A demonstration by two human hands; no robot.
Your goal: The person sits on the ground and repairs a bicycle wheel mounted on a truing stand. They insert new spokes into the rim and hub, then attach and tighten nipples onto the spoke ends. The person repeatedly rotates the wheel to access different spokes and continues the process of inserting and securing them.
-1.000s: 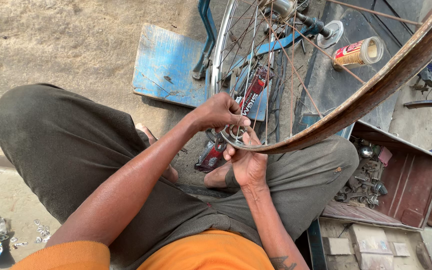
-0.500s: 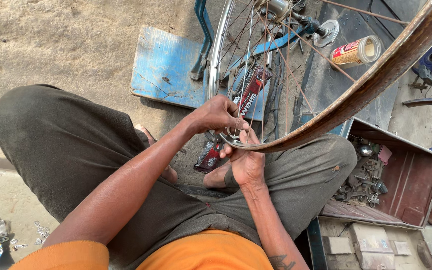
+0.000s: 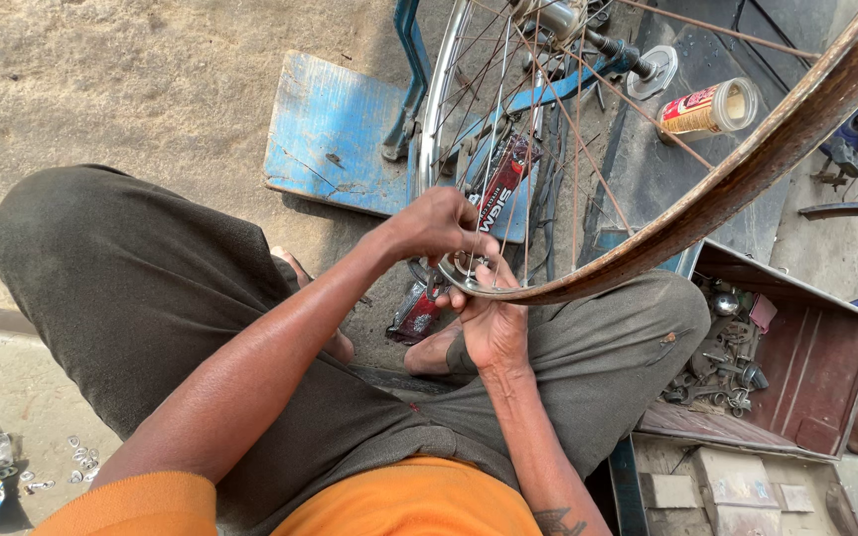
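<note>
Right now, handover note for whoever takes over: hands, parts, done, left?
Left hand: fingers pinched on a spoke at the wheel rim, possibly with a small tool; too small to tell.
Right hand: gripping the rim from below, steadying it.
Wheel sits in the blue stand, over the lap. Parts box is on the right, can behind.
Done: spokes laced into the rim.
Left: probably adjusting the spokes round the rim.

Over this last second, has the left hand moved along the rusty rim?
No. The left hand stays at the rim's lowest point, just below the blue board, touching the right hand.
</note>
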